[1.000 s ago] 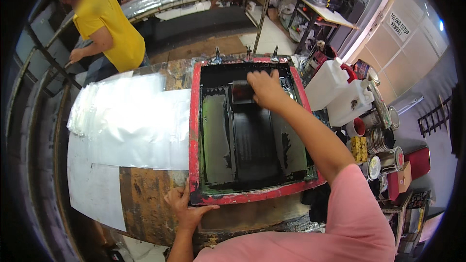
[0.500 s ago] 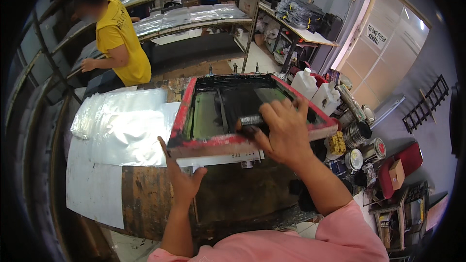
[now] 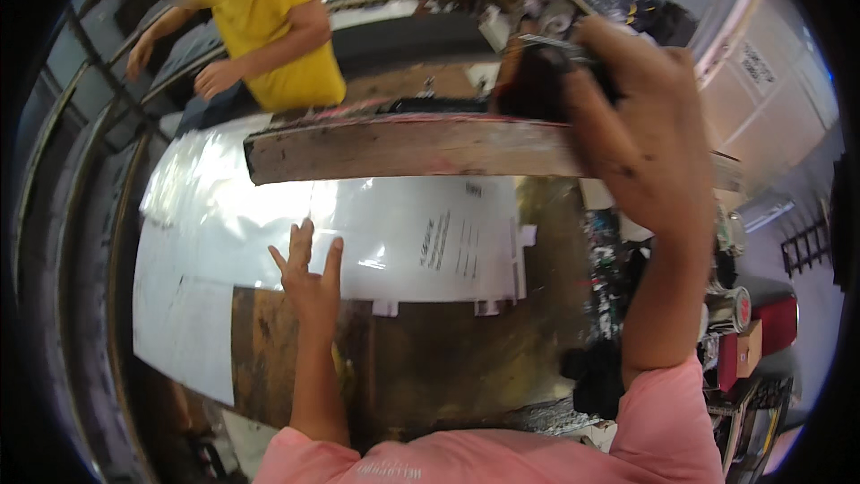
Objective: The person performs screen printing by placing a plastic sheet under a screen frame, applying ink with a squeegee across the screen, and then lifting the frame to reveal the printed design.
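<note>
A screen printing frame is tilted up, its pale wooden front bar raised above the table. At its right end my right hand is closed around an ink-blackened squeegee; whether its fingers also grip the bar is hidden. Under the frame lies a white printed sheet with small dark lettering and lines. My left hand is open, fingers spread, at the sheet's left part. Shiny clear plastic sheets lie to the left, against the printed sheet.
A person in a yellow shirt stands beyond the table at far left, near metal racks. A plain white board covers the table's left front. Cans and a red box stand at right. A dark cloth lies at the front right.
The frame's front edge has risen from the table, uncovering the printed sheet. My right hand has moved up and right with the squeegee. My left hand has left the frame's corner for the sheet.
</note>
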The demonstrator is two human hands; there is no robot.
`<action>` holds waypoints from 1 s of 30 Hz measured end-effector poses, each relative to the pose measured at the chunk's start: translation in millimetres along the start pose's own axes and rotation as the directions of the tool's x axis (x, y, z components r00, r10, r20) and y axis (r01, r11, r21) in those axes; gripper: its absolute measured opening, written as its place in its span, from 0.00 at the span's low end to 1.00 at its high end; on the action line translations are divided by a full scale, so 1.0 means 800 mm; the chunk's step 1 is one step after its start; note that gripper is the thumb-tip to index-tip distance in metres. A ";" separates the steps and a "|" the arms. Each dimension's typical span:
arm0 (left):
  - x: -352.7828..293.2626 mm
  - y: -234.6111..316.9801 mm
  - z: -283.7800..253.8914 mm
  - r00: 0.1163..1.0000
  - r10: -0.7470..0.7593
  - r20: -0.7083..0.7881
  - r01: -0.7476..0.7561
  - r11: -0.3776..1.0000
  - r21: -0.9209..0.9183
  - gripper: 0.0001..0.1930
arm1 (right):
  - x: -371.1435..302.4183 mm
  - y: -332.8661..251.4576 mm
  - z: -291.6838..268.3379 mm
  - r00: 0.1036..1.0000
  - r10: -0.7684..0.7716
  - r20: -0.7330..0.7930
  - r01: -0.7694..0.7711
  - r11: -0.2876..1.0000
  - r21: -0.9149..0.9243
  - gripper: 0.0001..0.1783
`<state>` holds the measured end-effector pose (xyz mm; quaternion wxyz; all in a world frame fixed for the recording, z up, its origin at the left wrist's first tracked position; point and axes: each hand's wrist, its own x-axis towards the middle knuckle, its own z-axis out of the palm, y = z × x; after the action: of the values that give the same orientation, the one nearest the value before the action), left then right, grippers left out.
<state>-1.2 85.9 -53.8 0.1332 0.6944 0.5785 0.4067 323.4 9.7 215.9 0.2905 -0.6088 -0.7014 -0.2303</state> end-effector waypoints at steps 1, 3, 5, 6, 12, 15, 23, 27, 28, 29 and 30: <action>-0.007 -0.014 -0.005 0.998 -0.021 -0.054 0.023 1.000 0.021 0.29 | -0.003 -0.006 -0.001 0.998 0.037 0.055 -0.040 0.998 0.045 0.21; 0.002 -0.058 -0.024 0.998 -0.019 -0.066 0.027 0.993 0.111 0.29 | -0.012 -0.001 -0.008 0.987 0.077 0.142 -0.087 0.994 0.061 0.22; 0.014 -0.126 -0.060 0.994 0.041 -0.097 -0.014 0.964 0.267 0.29 | -0.020 0.025 0.007 0.999 -0.031 -0.019 0.031 0.999 0.043 0.24; 0.021 -0.162 -0.077 0.994 0.010 -0.106 0.022 0.955 0.294 0.30 | -0.024 0.025 0.009 0.999 -0.038 -0.033 0.039 0.999 0.027 0.26; 0.019 -0.254 -0.122 0.975 -0.074 -0.211 0.196 0.737 0.647 0.38 | -0.024 0.003 0.007 1.000 -0.008 0.030 0.008 1.000 -0.012 0.23; -0.030 -0.177 -0.087 0.974 0.204 0.097 -0.225 0.861 0.455 0.25 | -0.052 -0.011 0.011 1.000 -0.030 0.001 0.030 0.989 -0.146 0.21; -0.007 -0.155 -0.028 0.996 0.072 0.052 -0.085 0.944 0.320 0.19 | -0.043 -0.014 0.007 1.000 -0.011 -0.023 0.008 0.993 -0.116 0.25; -0.027 -0.116 -0.014 0.946 0.176 0.272 -0.263 0.909 0.324 0.33 | -0.050 -0.004 0.015 0.998 -0.041 -0.045 0.035 0.991 -0.126 0.26; -0.048 -0.097 -0.008 0.910 0.204 0.362 -0.340 0.864 0.370 0.38 | -0.050 -0.003 0.015 0.998 -0.044 -0.050 0.037 0.990 -0.135 0.25; -0.068 -0.073 -0.002 0.871 0.241 0.428 -0.393 0.865 0.313 0.46 | -0.052 -0.003 0.016 0.998 -0.044 -0.054 0.035 0.988 -0.149 0.25; -0.084 -0.048 0.005 0.825 0.278 0.492 -0.440 0.863 0.249 0.54 | -0.057 -0.013 0.013 1.000 -0.002 -0.007 0.001 0.990 -0.144 0.27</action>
<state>-25.0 37.4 -109.0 0.0536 0.8780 0.4525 0.1467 316.0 -18.0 177.6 0.2480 -0.6267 -0.6825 -0.2827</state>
